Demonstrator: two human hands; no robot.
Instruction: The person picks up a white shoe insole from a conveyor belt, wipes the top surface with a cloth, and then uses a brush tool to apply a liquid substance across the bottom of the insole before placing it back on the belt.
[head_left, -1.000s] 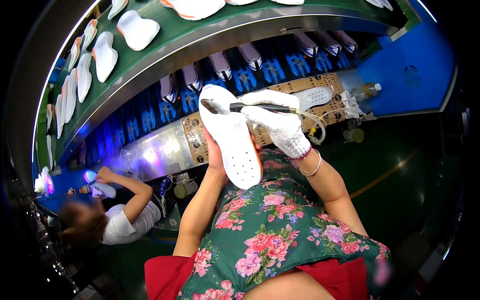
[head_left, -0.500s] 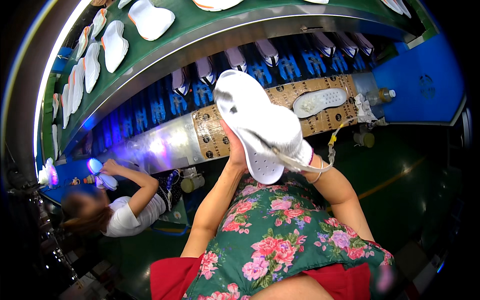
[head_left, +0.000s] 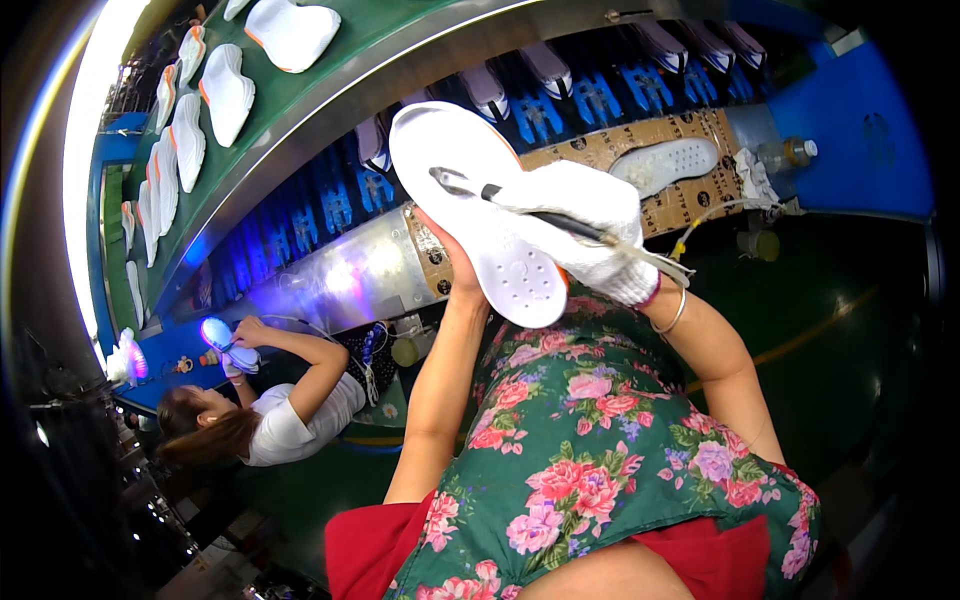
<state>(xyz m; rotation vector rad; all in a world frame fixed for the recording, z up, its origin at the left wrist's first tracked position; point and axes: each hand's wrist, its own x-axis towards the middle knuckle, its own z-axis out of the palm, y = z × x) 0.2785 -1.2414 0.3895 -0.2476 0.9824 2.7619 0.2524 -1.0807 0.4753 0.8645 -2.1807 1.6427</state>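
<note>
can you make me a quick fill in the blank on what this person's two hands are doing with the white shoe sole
1. The bare left hand holds up a white shoe sole from ____.
2. The right hand wears a white ____.
3. That hand holds a thin dark brush-like tool against the ____.
4. Another white sole lies on the brown ____ sheet.

Missing: below; glove; sole; cardboard

The sole [head_left: 478, 205] sits in front of the person's lap, on the left hand [head_left: 455, 262], which comes up under it. The right hand [head_left: 590, 230] lies over its right side, with a brush [head_left: 540, 212] across the sole. Behind them runs the bench [head_left: 640, 150], another sole [head_left: 665, 162] lying on it and what may be a bottle [head_left: 787, 153] to its right. Further back, a belt [head_left: 330, 70] carries a row of soles [head_left: 226, 92]. A co-worker [head_left: 265, 420] sits to the left.
</note>
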